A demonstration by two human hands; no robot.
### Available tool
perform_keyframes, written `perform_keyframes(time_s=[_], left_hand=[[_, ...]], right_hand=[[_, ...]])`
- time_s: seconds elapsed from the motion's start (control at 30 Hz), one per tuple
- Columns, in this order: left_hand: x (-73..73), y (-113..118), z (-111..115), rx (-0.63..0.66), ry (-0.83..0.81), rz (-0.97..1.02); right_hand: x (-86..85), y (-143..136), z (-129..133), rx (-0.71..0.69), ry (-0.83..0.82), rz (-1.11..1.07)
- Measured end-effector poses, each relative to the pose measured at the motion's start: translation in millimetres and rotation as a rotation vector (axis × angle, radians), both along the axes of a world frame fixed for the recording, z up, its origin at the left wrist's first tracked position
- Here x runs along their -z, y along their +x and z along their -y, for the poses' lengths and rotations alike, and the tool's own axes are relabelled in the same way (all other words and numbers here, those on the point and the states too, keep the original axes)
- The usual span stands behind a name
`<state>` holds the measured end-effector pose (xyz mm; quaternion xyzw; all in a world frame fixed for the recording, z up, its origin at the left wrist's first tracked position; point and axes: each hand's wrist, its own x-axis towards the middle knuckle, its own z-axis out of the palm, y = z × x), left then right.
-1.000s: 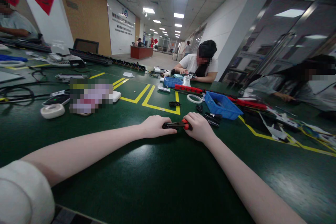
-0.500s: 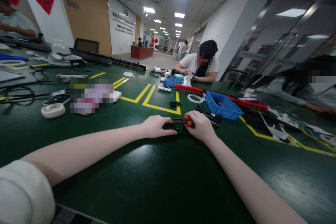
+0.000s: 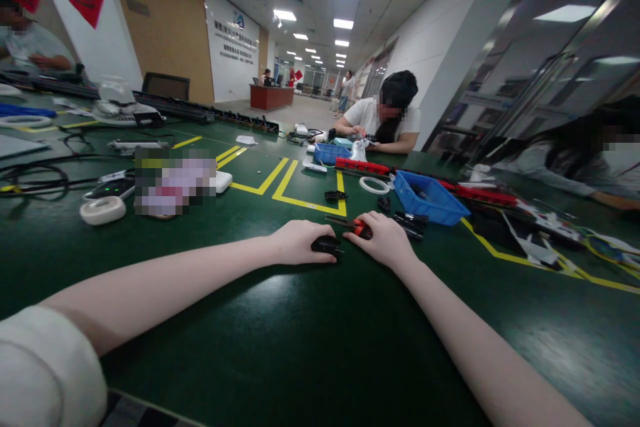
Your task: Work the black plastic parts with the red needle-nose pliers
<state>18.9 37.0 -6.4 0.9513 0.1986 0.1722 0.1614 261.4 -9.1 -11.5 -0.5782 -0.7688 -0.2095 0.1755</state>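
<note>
My left hand (image 3: 299, 242) is closed round a small black part (image 3: 326, 246), whose right end sticks out past the fingertips. Just to its right, my right hand (image 3: 383, 239) grips red-and-black pliers (image 3: 361, 229); their dark jaws point left, a little above the black part and apart from it. Both hands are low over the green table (image 3: 280, 347). Beyond them lies another small black piece (image 3: 335, 195) inside a yellow tape outline. More black pieces (image 3: 410, 225) lie right of my right hand, beside a blue bin (image 3: 430, 198).
A white tape ring (image 3: 375, 185) lies left of the bin. Red strips (image 3: 367, 166) run behind it. On the left are a phone (image 3: 173, 190), a white ring-shaped object (image 3: 103, 211) and black cables (image 3: 37, 177). A person (image 3: 383, 113) sits across the table, another at the right.
The pliers' jaws have moved away from the black part, which now shows more clearly in my left hand. My right hand has shifted slightly right and its grip on the handles has changed.
</note>
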Motion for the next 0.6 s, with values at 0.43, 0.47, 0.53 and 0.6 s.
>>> perform_keyframes(time_s=[0.43, 0.47, 0.53, 0.6], left_hand=[[2.4, 1, -7, -0.144, -0.193, 0.160], [3.1, 1, -8, -0.149, -0.205, 0.176], [3.5, 1, -10, -0.129, -0.213, 0.190], [2.8, 1, -9, -0.103, -0.216, 0.193]], right_hand=[[-7.1, -16, 21, -0.433, 0.135, 0.146], [-7.3, -18, 21, -0.471, 0.130, 0.167], [-8.0, -20, 20, -0.512, 0.129, 0.189], [-8.6, -20, 19, -0.524, 0.138, 0.193]])
